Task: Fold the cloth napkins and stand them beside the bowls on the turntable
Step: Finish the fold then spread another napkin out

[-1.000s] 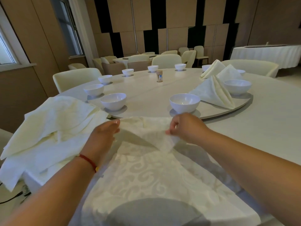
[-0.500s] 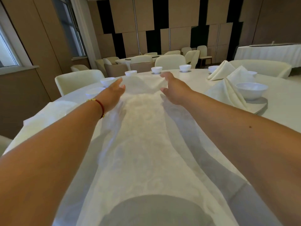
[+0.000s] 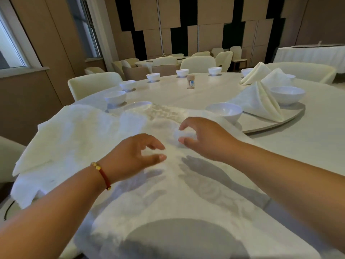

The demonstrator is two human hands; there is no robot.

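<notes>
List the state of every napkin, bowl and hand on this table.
Spread napkin: flat, unfolded, its far edge on the turntable.
Napkin pile: unfolded, heaped at the left.
Folded napkins: three, standing by bowls.
Near bowl: upright, no napkin beside it.
Left hand: above the spread napkin, fingers loosely curled, holding nothing.
Right hand: the same.

A patterned cloth napkin (image 3: 186,193) lies spread flat at the near edge of the round table (image 3: 308,150), its far end reaching the turntable (image 3: 261,124). Left hand (image 3: 130,156) and right hand (image 3: 207,137) hover over it, fingers loosely curled, holding nothing. Unfolded napkins (image 3: 61,139) are heaped at the table's left edge; folded napkins (image 3: 255,101) stand beside bowls (image 3: 287,94) toward the right edge.
</notes>
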